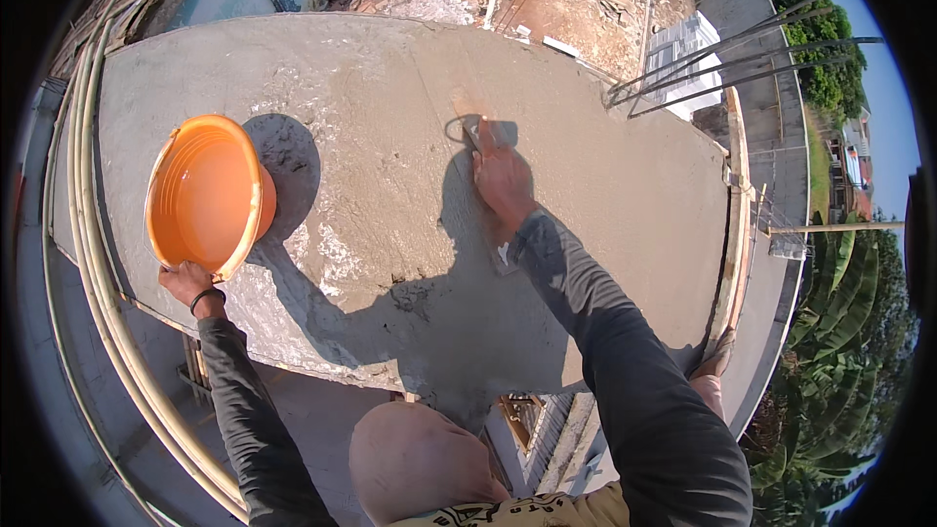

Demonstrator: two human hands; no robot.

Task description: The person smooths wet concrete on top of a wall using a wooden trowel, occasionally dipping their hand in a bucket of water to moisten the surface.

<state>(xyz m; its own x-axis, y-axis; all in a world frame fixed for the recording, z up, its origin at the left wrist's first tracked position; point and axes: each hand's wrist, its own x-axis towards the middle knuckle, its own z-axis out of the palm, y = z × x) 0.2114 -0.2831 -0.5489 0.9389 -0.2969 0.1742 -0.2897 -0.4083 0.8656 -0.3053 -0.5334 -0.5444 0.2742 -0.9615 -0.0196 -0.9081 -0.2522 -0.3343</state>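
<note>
My left hand [187, 283], with a dark band at the wrist, grips the near rim of an orange plastic bucket [256, 200]. The bucket is tilted so its open mouth shows; liquid inside is hard to make out in the glare. My right hand [504, 181] is closed round the handle of a long, narrow trowel [505, 256]. Its blade lies against the grey concrete slab [625, 215], partly hidden under my hand and sleeve. The concrete looks damp and smooth around the trowel, rougher and whitish near the bucket.
Bamboo poles [90, 205] run along the left edge. Bare steel bars [742, 54] stick out at the far right corner, near stacked white blocks [683, 49]. A wooden board [734, 205] edges the right side. A rounded beige cloth-covered shape [420, 464] is at the lower edge; the slab drops off nearby.
</note>
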